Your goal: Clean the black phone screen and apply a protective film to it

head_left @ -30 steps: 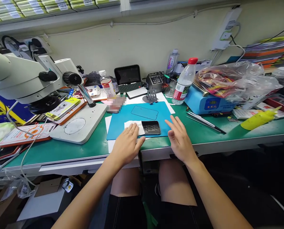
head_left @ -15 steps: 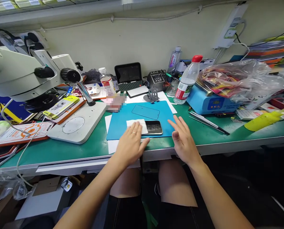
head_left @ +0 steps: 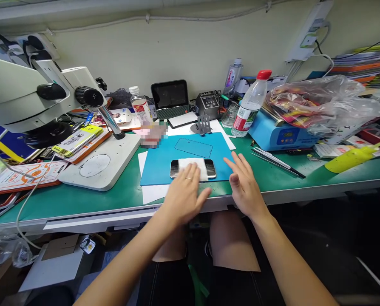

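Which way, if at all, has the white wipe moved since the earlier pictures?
Yes, the white wipe has moved right, judged against the microscope base. Under the left hand, it now crosses the middle of the phone, both ends showing.

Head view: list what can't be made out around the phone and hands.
Middle of the phone, head view: under the white wipe.
Part of that wipe, head view: behind the left hand.
Item by the blue mat, head view: blurred by pixelation.
Microscope, head view: cut off by the left edge.
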The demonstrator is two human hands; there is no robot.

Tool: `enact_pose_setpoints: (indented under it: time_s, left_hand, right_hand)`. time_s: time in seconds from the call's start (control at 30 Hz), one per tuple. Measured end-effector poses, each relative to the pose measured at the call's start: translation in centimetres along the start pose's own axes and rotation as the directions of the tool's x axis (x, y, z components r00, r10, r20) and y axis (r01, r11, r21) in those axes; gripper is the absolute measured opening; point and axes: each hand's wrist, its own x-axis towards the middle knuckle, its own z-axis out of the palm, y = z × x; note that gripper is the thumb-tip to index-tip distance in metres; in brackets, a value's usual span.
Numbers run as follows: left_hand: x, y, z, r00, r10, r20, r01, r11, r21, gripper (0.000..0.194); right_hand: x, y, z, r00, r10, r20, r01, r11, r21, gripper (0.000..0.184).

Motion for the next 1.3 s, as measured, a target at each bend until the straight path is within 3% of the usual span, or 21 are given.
enact_pose_setpoints:
  time_s: [0.07,0.13,0.2,0.3,0.4,0.47,0.63,0.7,0.83,0.97,1.03,1.17,1.3]
  left_hand:
    - [-1.0,-1.9,-0.4,0.998,-0.055,-0.007,0.056,0.998,0.03,0.069]
    - [-0.8,-2.4,-0.5,0.996,-0.093,0.0,0.093,0.995,0.042,0.07]
    - [0.5,-1.3,-0.2,0.996,-0.087,0.008,0.087,0.996,0.027,0.076]
    - [2.8,2.2,0.5,1.0,0.0,0.003,0.0,1.0,-0.029,0.083]
    - [3.4,4.1,0.7,0.998,0.068,-0.004,-0.068,0.996,-0.06,0.08]
    - [2.3,3.3,0.5,0.997,0.071,0.001,-0.07,0.996,-0.06,0.077]
    - [-2.2,-1.8,-0.9,1.0,-0.005,0.003,0.005,1.0,0.017,0.068]
    - [-2.9,-2.5,-1.0,1.0,-0.027,0.013,0.027,0.999,0.043,0.069]
    - [-0.8,-0.4,-0.1,0.999,-0.04,0.009,0.039,0.999,0.03,0.077]
    - [2.2,3.1,0.9,0.999,0.035,-0.01,-0.035,0.999,-0.024,0.075]
    - [2.5,3.6,0.9,0.998,0.065,-0.016,-0.065,0.997,-0.03,0.073]
    - [0.1,1.1,0.2,0.997,0.073,-0.015,-0.073,0.997,-0.014,0.072]
    - [-1.7,-1.8,-0.6,0.999,-0.043,0.006,0.043,0.998,0.042,0.071]
  right_hand:
    - [-0.1,-0.2,0.0,1.0,0.01,-0.002,-0.01,1.0,0.007,0.089]
    - [-0.1,-0.3,0.1,1.0,0.013,0.002,-0.013,1.0,0.013,0.089]
    - [-0.1,-0.3,0.1,1.0,0.007,0.007,-0.008,1.0,0.013,0.089]
    - [-0.1,0.1,0.1,1.0,-0.015,0.009,0.015,1.0,0.005,0.092]
    - [0.0,0.3,0.1,1.0,-0.024,0.008,0.024,1.0,0.004,0.093]
    - [0.0,0.3,0.0,1.0,-0.02,0.01,0.02,1.0,0.006,0.092]
    - [0.0,-0.2,0.2,1.0,-0.01,0.002,0.01,0.999,-0.03,0.09]
    - [0.0,-0.3,0.4,0.999,-0.021,0.026,0.023,0.997,-0.074,0.088]
    - [0.0,-0.2,0.9,0.992,-0.09,0.087,0.103,0.982,-0.157,0.084]
    - [0.0,0.2,1.0,0.991,-0.112,0.077,0.124,0.976,-0.18,0.083]
    - [0.0,0.3,1.0,0.991,-0.117,0.071,0.128,0.976,-0.179,0.083]
    - [0.0,0.2,1.0,0.991,-0.116,0.06,0.125,0.975,-0.184,0.086]
    - [-0.1,-0.2,1.0,0.995,-0.086,0.059,0.097,0.975,-0.202,0.088]
